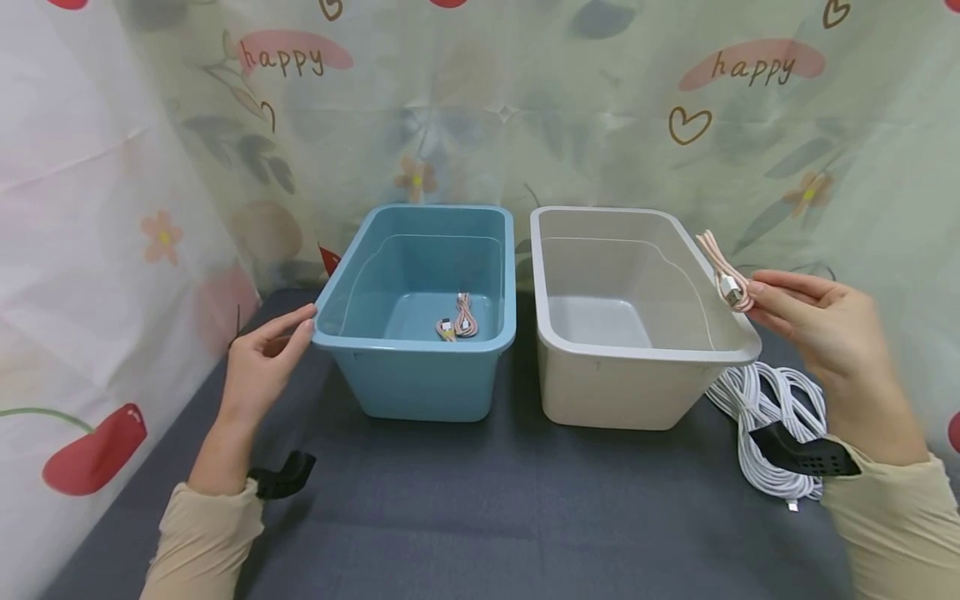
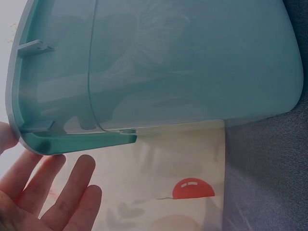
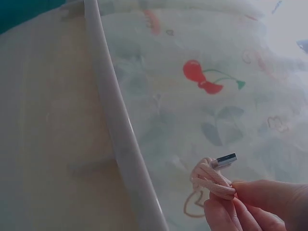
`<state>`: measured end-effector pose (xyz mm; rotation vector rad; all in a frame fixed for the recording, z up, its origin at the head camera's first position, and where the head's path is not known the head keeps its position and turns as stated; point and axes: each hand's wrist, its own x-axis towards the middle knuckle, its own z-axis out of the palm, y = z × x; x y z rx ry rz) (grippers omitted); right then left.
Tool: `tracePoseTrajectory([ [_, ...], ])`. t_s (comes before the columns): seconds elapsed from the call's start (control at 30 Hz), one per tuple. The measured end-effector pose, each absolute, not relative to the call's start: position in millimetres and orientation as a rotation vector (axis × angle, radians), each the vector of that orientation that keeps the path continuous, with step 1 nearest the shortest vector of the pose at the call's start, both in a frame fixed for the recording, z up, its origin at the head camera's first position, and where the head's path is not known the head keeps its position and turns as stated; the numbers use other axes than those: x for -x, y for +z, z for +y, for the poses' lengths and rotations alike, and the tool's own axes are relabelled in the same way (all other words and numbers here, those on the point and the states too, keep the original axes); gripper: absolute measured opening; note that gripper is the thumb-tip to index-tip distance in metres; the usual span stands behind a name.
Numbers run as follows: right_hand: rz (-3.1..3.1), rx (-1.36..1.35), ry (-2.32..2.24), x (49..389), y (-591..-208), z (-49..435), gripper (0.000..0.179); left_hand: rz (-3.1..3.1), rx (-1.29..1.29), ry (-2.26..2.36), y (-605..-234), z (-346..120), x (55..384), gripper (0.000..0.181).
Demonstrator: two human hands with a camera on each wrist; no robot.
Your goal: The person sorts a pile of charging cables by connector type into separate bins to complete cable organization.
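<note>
Pinched between my right hand's thumb and fingers is a bundled pink USB cable, its metal plug sticking out. That hand is just beyond the right rim of the beige bin. My left hand pinches the front left rim corner of the blue bin, thumb on one side and fingertips under the lip in the left wrist view. Inside the blue bin, toward its front right, lie bundled pink cables with metal plugs showing.
A large coil of white cable lies on the dark cloth-covered table, partly behind the right wrist. The bins stand side by side with a narrow gap. Printed curtains hang behind and at the left.
</note>
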<state>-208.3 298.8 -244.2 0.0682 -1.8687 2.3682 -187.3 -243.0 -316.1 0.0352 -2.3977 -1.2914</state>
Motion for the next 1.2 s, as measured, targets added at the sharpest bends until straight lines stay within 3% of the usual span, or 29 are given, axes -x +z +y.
tracePoseTrajectory([
  [1.2,-2.102,-0.274,2.211,242.9,-211.7,182.1,0.008,-2.378,-0.018,-1.298,-314.3,-240.3,184.4,0.041],
])
